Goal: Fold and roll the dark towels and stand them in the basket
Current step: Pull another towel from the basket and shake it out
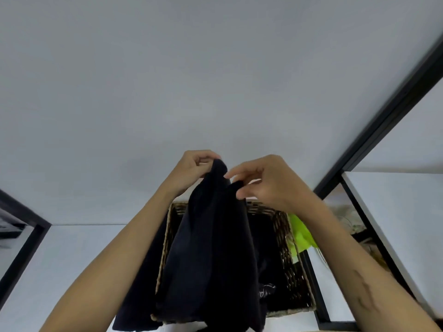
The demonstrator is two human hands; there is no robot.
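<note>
Dark terry cloth, a towel (211,248), hangs at the lower centre of the frame, pinched at its top edge by both hands. The left hand (194,170) curls its fingers round one bunched corner; the right hand (268,182) nips the neighbouring edge between thumb and fingertips. Both forearms rise from the bottom corners, meeting above a woven wicker basket (285,238) that the towel drapes over and partly hides; more dark fabric lies inside it. Just right of the basket sits a bright green cloth (300,232). Beneath is a white tabletop (67,255) with black framing (383,123), and a plain pale wall (191,68) fills the upper frame.
</note>
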